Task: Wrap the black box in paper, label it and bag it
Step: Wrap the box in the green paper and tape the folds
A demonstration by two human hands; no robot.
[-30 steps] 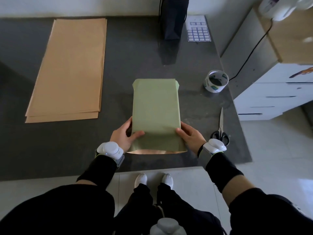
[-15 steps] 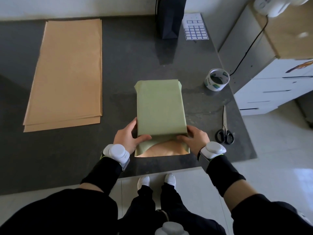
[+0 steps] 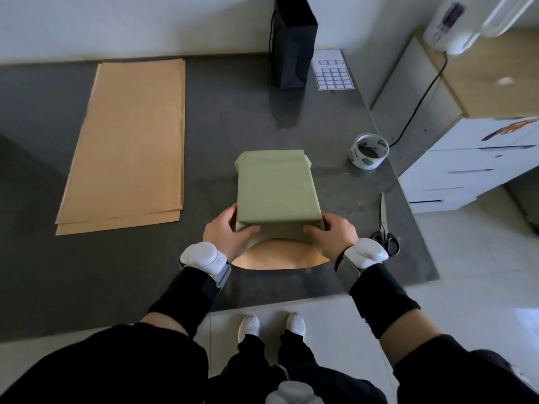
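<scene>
Down goes the near flap [image 3: 280, 256]: a second ago that end was a flat open mouth of paper, and now its tan underside lies splayed on the counter [image 3: 87, 272] towards me, side tucks pushed in. My left hand [image 3: 224, 233] grips the near-left corner of the parcel [image 3: 277, 188], thumb across the end face, fingers round the side. My right hand [image 3: 332, 236] does the same on the near-right corner. The black box is inside that green paper, I take it, though none of it shows.

Step in hand: closing the near end. Next, I reckon, the flap comes up snug over the end, one hand pinning it while the other goes for tape. Scissors [image 3: 385, 228] lie just right of my wrist, the tape roll [image 3: 369, 151] beyond them. The parcel's far end looks folded shut already. Further back, the label sheet [image 3: 334, 72] and black bag [image 3: 293, 45] wait untouched, with spare brown sheets [image 3: 128, 141] well off left.
</scene>
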